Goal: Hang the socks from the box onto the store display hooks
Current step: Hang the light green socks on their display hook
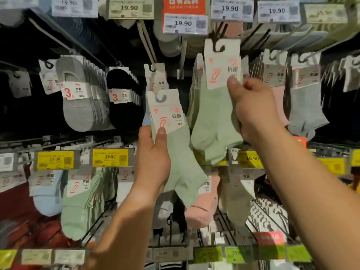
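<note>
Socks (pixel 214 121) hang from my right hand (pixel 251 110), fingers (pixel 233 84) pinching their card beneath the hook (pixel 219 45); my left hand (pixel 153 158) pinches a second pair (pixel 181 162).

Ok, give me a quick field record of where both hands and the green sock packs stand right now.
left hand: grips a green sock pack by its card, off any hook
right hand: pinches the card of a second green pack
second pack's hanger: at the dark hook; whether fully seated, cannot tell
price tag above: 19.90
neighbours: grey no-show socks hang at left
box: not in view
</note>
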`<act>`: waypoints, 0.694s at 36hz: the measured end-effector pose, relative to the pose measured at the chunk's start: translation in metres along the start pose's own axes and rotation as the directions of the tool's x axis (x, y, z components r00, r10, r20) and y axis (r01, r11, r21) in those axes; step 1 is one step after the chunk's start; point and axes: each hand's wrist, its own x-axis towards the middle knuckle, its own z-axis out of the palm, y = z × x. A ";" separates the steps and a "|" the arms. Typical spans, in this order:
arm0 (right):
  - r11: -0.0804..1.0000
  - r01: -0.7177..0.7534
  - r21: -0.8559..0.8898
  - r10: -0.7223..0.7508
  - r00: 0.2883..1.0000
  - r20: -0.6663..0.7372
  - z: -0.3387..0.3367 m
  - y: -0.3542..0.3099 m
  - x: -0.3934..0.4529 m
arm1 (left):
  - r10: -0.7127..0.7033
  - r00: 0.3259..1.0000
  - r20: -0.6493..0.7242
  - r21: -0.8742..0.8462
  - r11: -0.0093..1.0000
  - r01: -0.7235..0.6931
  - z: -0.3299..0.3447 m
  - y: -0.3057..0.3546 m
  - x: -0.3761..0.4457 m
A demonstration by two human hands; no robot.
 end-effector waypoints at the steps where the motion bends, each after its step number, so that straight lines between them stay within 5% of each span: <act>1: 1.000 0.014 0.009 -0.014 1.000 0.011 0.001 -0.006 0.005 | -0.003 1.000 0.004 -0.006 1.000 0.003 0.001 0.001 0.000; 15: 0.990 0.008 -0.143 -0.010 1.000 -0.018 0.003 -0.027 0.049 | 0.026 0.999 0.028 -0.031 0.999 -0.025 -0.005 0.005 0.000; 25: 0.841 -0.158 -0.517 0.126 0.987 -0.097 0.021 0.015 0.084 | 0.045 0.999 0.025 0.028 0.999 -0.045 0.000 0.009 0.005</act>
